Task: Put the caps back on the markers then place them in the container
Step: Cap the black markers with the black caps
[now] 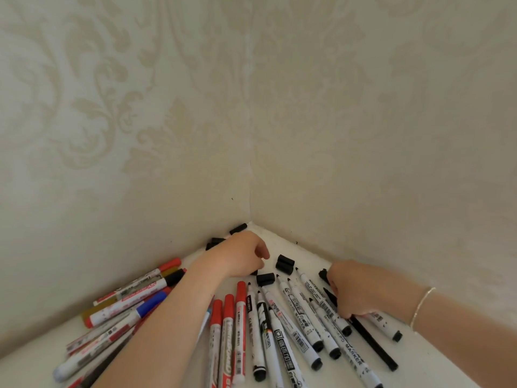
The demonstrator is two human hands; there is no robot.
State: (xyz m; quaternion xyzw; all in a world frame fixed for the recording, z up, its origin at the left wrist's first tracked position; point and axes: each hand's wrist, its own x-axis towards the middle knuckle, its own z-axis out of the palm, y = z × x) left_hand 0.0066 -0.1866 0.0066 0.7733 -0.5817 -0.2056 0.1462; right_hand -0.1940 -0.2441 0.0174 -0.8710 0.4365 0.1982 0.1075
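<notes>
Here: white tabletop (436, 368) in wallpapered corner (250, 163), markers (279, 326) strewn.

Wallpaper (140, 107): cream ground with a pale beige damask leaf-and-scroll pattern. Table (436, 359): plain white. Loose caps (284, 264): black. Three capped markers (228, 331) in the centre row: white barrels, red caps, red print. Uncapped markers (296, 331): white barrels, black lettering and barcodes, black end plugs. Left pile (126, 309): red, blue and black caps; one mustard-yellow barrel. Bracelet (421, 306): thin, silver-toned.
</notes>
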